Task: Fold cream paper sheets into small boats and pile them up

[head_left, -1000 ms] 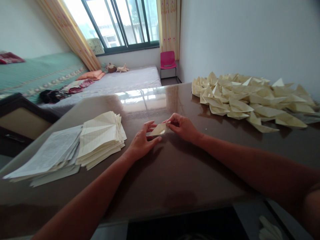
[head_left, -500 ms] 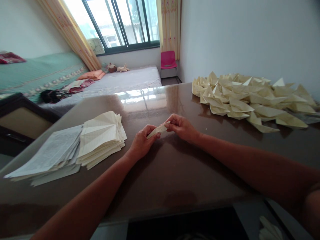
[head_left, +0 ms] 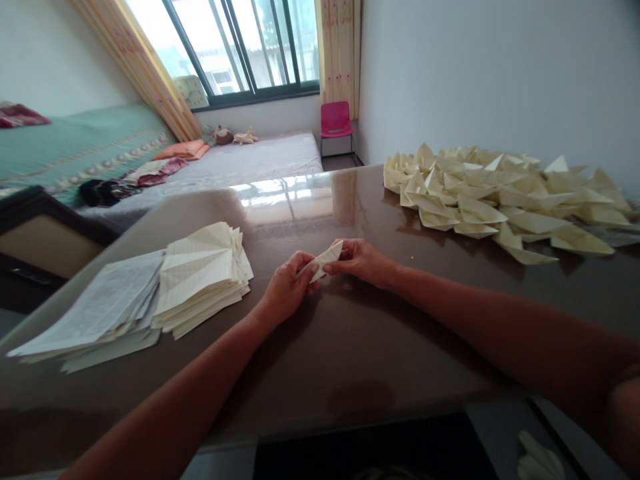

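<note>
Grip was closed from both sides: small folded paper [head_left: 329, 256] was pinched by left hand [head_left: 286, 287] and right hand [head_left: 366, 261] over glossy brown surface [head_left: 380, 353]. To left, greyish sheets [head_left: 107, 293] were laid beside creased cream stack [head_left: 197, 273]. To right, pointed paper shapes [head_left: 500, 197] were heaped near wall [head_left: 480, 73]. Beyond, bed [head_left: 275, 150] was seen below window [head_left: 250, 47], pink chair [head_left: 336, 120] placed alongside.

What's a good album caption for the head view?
Left hand and right hand hold a folded paper over a table, between stacked sheets and heaped paper shapes.
</note>
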A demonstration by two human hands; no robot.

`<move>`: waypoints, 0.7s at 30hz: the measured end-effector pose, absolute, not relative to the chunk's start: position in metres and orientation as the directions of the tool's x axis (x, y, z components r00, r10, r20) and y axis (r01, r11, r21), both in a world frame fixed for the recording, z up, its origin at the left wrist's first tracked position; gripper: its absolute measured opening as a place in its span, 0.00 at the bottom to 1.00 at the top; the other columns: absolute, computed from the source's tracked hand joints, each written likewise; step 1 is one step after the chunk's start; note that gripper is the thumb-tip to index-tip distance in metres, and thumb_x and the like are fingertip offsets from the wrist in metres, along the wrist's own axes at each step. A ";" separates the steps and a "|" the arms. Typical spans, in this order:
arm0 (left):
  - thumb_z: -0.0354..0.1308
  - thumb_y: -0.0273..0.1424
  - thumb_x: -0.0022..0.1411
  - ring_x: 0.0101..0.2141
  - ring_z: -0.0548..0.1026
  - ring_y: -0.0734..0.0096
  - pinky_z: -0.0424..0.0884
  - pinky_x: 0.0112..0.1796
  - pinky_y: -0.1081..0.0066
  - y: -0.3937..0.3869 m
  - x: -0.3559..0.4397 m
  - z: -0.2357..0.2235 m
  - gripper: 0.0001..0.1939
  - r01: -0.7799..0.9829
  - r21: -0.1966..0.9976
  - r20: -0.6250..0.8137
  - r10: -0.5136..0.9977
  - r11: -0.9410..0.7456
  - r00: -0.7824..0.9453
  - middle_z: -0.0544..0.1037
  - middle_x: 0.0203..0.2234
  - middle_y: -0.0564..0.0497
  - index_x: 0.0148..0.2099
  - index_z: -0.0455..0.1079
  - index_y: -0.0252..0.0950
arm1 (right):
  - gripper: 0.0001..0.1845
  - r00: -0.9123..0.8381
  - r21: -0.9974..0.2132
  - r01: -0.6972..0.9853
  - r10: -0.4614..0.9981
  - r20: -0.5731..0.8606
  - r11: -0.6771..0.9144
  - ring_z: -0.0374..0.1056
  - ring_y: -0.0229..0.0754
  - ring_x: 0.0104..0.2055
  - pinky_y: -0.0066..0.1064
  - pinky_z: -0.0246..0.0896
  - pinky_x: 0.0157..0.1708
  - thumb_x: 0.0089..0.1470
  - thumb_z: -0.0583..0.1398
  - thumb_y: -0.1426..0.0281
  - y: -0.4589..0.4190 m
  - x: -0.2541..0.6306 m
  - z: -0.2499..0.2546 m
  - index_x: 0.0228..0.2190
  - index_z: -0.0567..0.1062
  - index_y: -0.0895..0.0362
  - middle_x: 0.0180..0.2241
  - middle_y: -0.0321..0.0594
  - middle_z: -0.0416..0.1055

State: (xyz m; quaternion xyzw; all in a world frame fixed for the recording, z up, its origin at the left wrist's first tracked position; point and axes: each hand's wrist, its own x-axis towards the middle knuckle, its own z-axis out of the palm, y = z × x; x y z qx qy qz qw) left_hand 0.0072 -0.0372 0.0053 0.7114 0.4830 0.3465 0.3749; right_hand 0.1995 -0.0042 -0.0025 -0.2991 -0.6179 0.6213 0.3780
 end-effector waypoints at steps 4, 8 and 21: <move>0.52 0.43 0.62 0.21 0.69 0.75 0.64 0.26 0.75 -0.043 0.009 0.008 0.14 0.582 0.749 0.153 0.937 -0.318 0.315 0.72 0.21 0.57 0.40 0.66 0.37 | 0.18 -0.501 -0.992 -0.050 0.857 0.124 0.115 0.60 0.31 0.22 0.24 0.53 0.22 0.42 0.68 0.60 -0.005 0.199 0.000 0.23 0.67 0.58 0.19 0.30 0.68; 0.54 0.42 0.61 0.20 0.69 0.74 0.63 0.25 0.76 -0.045 0.010 0.008 0.14 0.621 0.720 0.136 0.941 -0.309 0.311 0.71 0.19 0.58 0.42 0.67 0.37 | 0.20 -0.478 -0.990 -0.001 0.870 0.122 0.138 0.59 0.31 0.20 0.24 0.52 0.21 0.41 0.68 0.58 -0.008 0.198 0.007 0.21 0.66 0.58 0.18 0.31 0.66; 0.51 0.43 0.62 0.18 0.66 0.79 0.63 0.19 0.79 -0.042 0.009 0.011 0.17 0.470 0.855 -0.011 0.897 -0.220 0.441 0.72 0.20 0.54 0.30 0.66 0.35 | 0.18 -0.511 -0.985 0.081 0.855 0.088 0.150 0.58 0.31 0.20 0.23 0.50 0.20 0.42 0.66 0.57 -0.008 0.201 0.003 0.26 0.71 0.59 0.18 0.31 0.67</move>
